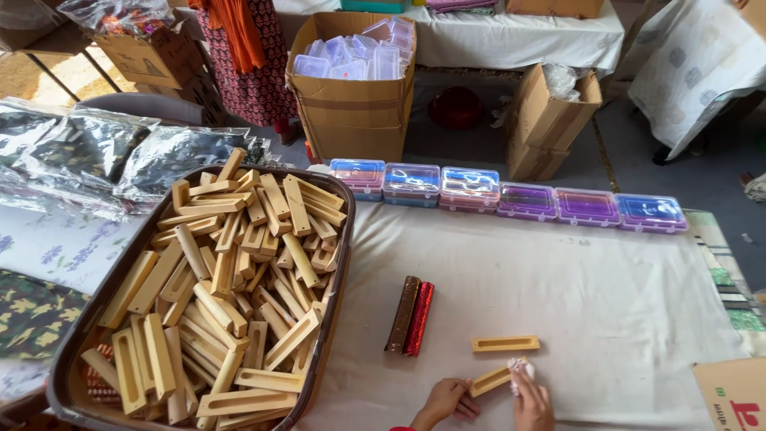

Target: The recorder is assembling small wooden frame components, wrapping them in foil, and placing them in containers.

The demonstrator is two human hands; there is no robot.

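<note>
Wooden and slotted, a block is held low on the white-clothed counter, its end clasped by the left hand while a cloth, pinched in the right hand, is best pressed firmly along its face.

Pale yellow wooden blocks fill a dark brown tray; brown and red glitter sticks lie on a white cloth; boxes run blue to purple
</note>
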